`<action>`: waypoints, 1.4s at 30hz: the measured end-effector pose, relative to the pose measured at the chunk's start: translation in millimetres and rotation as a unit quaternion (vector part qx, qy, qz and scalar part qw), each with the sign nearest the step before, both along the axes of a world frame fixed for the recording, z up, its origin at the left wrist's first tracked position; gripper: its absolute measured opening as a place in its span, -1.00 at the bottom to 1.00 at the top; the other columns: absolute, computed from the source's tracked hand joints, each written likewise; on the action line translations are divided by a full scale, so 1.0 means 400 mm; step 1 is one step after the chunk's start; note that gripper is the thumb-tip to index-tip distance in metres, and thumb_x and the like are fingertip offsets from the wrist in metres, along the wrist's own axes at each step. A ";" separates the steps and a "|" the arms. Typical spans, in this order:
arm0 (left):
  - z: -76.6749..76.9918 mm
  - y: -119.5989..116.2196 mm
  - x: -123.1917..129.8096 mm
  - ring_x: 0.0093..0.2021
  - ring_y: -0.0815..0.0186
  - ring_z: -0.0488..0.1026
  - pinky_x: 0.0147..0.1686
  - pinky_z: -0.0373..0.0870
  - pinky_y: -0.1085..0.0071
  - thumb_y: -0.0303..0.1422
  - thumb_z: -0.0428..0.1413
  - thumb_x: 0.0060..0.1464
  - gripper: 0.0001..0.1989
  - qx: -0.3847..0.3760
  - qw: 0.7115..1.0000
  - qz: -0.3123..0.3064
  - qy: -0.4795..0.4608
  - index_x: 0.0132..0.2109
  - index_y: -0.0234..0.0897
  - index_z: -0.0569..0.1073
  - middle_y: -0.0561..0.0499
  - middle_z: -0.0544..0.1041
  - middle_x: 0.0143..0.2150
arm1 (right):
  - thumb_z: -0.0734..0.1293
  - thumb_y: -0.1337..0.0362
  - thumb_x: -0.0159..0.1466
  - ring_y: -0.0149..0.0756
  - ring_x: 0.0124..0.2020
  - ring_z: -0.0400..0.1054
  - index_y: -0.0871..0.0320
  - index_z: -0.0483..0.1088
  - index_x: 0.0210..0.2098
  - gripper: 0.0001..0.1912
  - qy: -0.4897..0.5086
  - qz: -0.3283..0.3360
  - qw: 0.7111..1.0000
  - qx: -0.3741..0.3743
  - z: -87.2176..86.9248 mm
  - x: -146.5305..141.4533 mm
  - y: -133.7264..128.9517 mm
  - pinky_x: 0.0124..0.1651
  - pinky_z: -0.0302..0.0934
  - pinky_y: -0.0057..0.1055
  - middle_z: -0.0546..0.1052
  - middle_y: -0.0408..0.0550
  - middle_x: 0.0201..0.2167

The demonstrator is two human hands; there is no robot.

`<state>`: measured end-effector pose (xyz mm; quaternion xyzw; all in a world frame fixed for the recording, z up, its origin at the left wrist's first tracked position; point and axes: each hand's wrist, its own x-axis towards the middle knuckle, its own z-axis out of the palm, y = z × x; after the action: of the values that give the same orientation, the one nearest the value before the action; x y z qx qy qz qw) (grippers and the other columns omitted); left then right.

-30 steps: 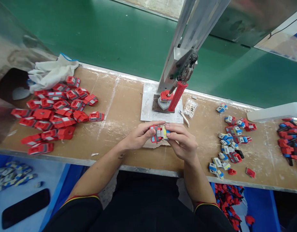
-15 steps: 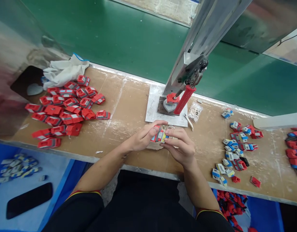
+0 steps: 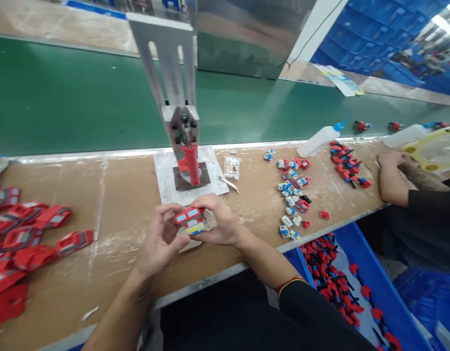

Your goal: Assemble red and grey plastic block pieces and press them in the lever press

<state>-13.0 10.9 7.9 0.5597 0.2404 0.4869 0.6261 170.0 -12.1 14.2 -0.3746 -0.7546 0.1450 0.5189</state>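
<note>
Between my two hands, above the table's front part, is a small toy vehicle piece (image 3: 190, 219), red and grey with pale windows and a yellow and blue lower part. My left hand (image 3: 162, 239) grips its left end with thumb and fingers. The fingers of my right hand (image 3: 219, 222) close round its right end. Just beyond them stands a press with a red handle (image 3: 191, 165), and a red piece sits under it on a dark block (image 3: 179, 179). White-tipped sticks in a clear bag (image 3: 232, 167) and white-handled pliers (image 3: 229, 184) lie right of the press.
Red vehicle shells (image 3: 18, 229) are heaped at left. Small white and blue parts (image 3: 290, 195) lie at right, before a white bottle (image 3: 320, 141). A blue bin (image 3: 371, 263) holds red and black parts. Another person's arm (image 3: 393, 178) rests on the table at far right.
The view has swung to the right, bringing another person's arm and a bottle into sight. The held piece has turned, its windows now facing the camera, and both hands still hold it.
</note>
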 end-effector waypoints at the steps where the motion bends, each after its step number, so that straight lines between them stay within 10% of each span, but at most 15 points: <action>1: -0.004 0.002 0.001 -0.15 0.25 0.70 -0.23 0.66 0.46 -0.14 0.45 0.07 -0.51 0.020 1.000 0.011 0.018 0.06 -0.13 0.49 -0.03 0.67 -0.06 | 0.48 0.02 0.34 -0.16 0.07 0.54 0.08 0.24 0.23 -0.40 -0.002 -0.007 1.000 0.008 -0.006 0.001 0.004 0.14 0.49 -0.16 0.60 0.08 0.02; 11: 0.032 0.001 0.007 0.04 0.23 0.69 -0.01 0.72 0.40 -0.36 0.44 0.11 -0.60 0.106 0.993 0.033 0.028 0.08 -0.14 0.58 -0.09 0.65 0.10 | 0.44 0.18 0.40 -0.14 0.23 0.48 -0.05 0.27 0.34 -0.43 0.004 0.076 0.997 -0.005 0.031 0.053 0.000 0.25 0.46 -0.11 0.55 0.07 0.18; 19: 0.008 0.141 -0.064 -0.02 0.24 0.69 -0.02 0.70 0.30 -0.20 0.49 0.01 -0.54 0.129 0.975 0.162 0.075 -0.02 -0.20 0.52 -0.08 0.67 0.01 | 0.48 0.00 0.33 0.05 0.44 0.26 -0.10 0.39 0.20 -0.50 0.015 -0.037 0.993 -0.108 0.048 0.138 0.047 0.37 0.30 0.19 0.40 0.07 0.38; 25: 0.007 0.268 -0.051 -0.04 0.21 0.66 0.03 0.63 0.19 0.00 0.43 0.05 -0.46 0.185 0.958 0.178 0.127 0.00 -0.20 0.45 -0.09 0.62 -0.02 | 0.45 -0.14 0.32 -0.09 0.27 0.43 -0.07 0.43 0.16 -0.48 0.026 0.139 0.969 -0.203 0.071 0.151 0.131 0.27 0.39 -0.03 0.54 0.03 0.21; 32: 0.005 0.284 0.044 0.10 0.15 0.62 0.14 0.60 0.07 -0.01 0.33 0.19 -0.52 0.237 0.958 0.137 0.086 0.08 -0.18 0.43 -0.15 0.59 0.09 | 0.43 -0.13 0.33 -0.16 0.05 0.55 -0.11 0.44 0.14 -0.52 0.078 0.202 0.960 -0.175 0.112 0.158 0.103 0.09 0.49 -0.13 0.60 -0.04 0.07; 36: -0.007 0.286 0.065 0.09 0.15 0.61 0.12 0.63 0.08 -0.08 0.30 0.23 -0.59 0.255 0.957 0.103 0.095 0.07 -0.21 0.46 -0.16 0.57 0.07 | 0.40 -0.14 0.36 -0.10 0.00 0.62 -0.30 0.36 0.24 -0.51 0.116 0.247 0.955 -0.117 0.206 0.172 0.085 0.00 0.55 -0.03 0.64 -0.10 0.06; 42: -0.017 0.298 0.050 0.07 0.14 0.63 0.16 0.61 0.05 -0.09 0.34 0.19 -0.55 0.233 0.963 0.093 0.101 0.08 -0.21 0.45 -0.15 0.59 0.03 | 0.40 -0.36 0.17 0.06 0.32 0.44 -0.33 0.34 0.29 -0.25 0.094 0.159 0.980 -0.081 0.482 0.127 0.178 0.12 0.37 0.01 0.62 -0.25 0.19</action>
<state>7.2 130.2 1.2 0.7115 0.2329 0.5268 0.4025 220.7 59.2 207.0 -0.2755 -0.7383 0.3202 0.5258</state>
